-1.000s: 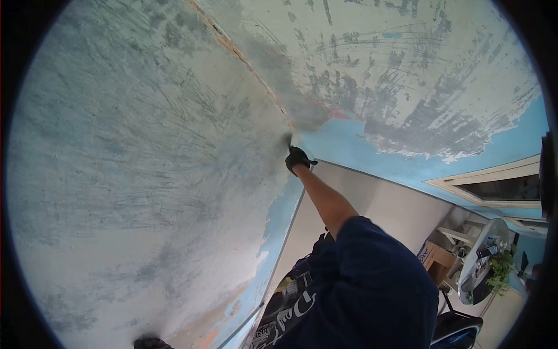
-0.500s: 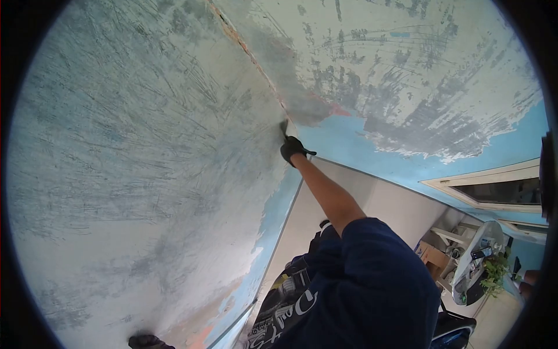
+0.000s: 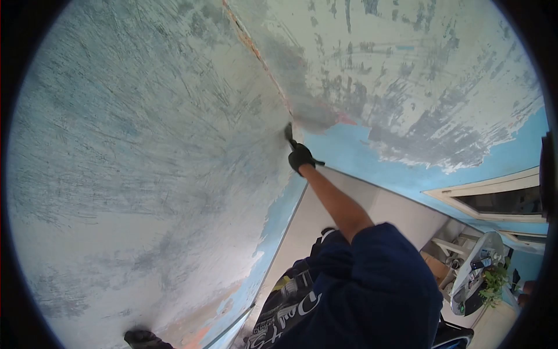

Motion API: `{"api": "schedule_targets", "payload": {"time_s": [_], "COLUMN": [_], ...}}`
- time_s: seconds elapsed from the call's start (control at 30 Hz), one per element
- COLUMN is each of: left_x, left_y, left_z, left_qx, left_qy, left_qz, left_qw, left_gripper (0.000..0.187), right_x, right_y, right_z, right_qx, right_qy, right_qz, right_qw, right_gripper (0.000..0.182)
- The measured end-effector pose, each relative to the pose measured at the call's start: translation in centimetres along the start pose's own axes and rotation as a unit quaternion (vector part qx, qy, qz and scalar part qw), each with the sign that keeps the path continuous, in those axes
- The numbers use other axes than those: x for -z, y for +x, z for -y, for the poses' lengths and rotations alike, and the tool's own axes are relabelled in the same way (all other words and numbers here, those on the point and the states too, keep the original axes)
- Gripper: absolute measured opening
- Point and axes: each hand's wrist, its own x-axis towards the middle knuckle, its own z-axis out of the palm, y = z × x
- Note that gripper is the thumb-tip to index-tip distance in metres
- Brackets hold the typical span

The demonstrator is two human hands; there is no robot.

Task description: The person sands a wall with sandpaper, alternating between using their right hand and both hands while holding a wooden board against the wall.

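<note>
My right hand [image 3: 301,158], in a black glove, is closed around the handle of a scraper [image 3: 289,132]. Its blade lies against the patchy wall [image 3: 174,145], just beside the corner where two walls meet. A cracked seam [image 3: 256,51] with exposed reddish-brown material runs along that corner, ending close to the blade. My left hand [image 3: 142,338], also gloved in black, is at the bottom left edge against the lower wall; its fingers are too dark and cut off to make out.
Blue paint [image 3: 340,142] borders the scraped second wall [image 3: 407,87]. A framed window [image 3: 500,198] is at the right. Below it a round table [image 3: 474,273] holds several small items, near a plant [image 3: 495,282] and a cardboard box [image 3: 435,267]. Part of another person shows at the far right.
The view has shifted slightly, so the walls sit a little lower and further right. My right hand stays by the corner with the scraper, whose blade angle has changed slightly.
</note>
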Motion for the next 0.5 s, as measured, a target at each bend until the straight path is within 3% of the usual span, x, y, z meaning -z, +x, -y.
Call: {"api": "schedule_targets", "payload": {"time_s": [0.07, 0.1, 0.17, 0.23, 0.27, 0.33, 0.37, 0.47, 0.5], "left_x": [0.2, 0.4, 0.1, 0.3, 0.5, -0.7, -1.1, -1.4, -1.6], "left_y": [0.1, 0.0, 0.0, 0.0, 0.0, -0.5, -0.8, -0.8, -1.1], "left_z": [0.1, 0.4, 1.3, 1.7, 1.7, -1.0, -2.0, -2.4, -1.9], "left_qx": [-0.019, -0.022, 0.031, 0.061, 0.094, 0.11, 0.125, 0.126, 0.13], "left_qy": [-0.064, -0.064, -0.188, -0.219, -0.241, -0.232, -0.222, -0.218, -0.217], "left_qz": [0.027, 0.032, 0.012, 0.013, 0.008, -0.015, -0.04, -0.048, -0.051], "left_qw": [0.997, 0.997, 0.982, 0.974, 0.966, 0.967, 0.966, 0.967, 0.966], "left_gripper": [0.052, 0.052, 0.053, 0.052, 0.051, 0.05, 0.049, 0.047, 0.047], "right_x": [3.2, 5.5, 9.9, 8.9, 6.7, -7.7, -14.0, -2.3, -1.1], "right_y": [-1.8, -2.4, -3.3, -1.7, -0.3, 6.4, 9.3, -2.1, -2.8], "right_z": [7.2, 11.5, 17.9, 18.4, 16.6, -3.2, -11.8, -6.6, -3.2], "right_qx": [0.176, 0.296, 0.484, 0.496, 0.445, 0.169, 0.033, -0.143, -0.162], "right_qy": [0.101, 0.115, 0.062, 0.007, -0.005, -0.033, -0.08, -0.011, 0.135], "right_qz": [-0.089, -0.13, -0.2, -0.213, -0.192, -0.057, 0.012, 0.068, 0.036], "right_qw": [0.975, 0.939, 0.85, 0.842, 0.874, 0.983, 0.996, 0.987, 0.977], "right_gripper": [0.053, 0.052, 0.052, 0.051, 0.051, 0.053, 0.054, 0.049, 0.049]}}
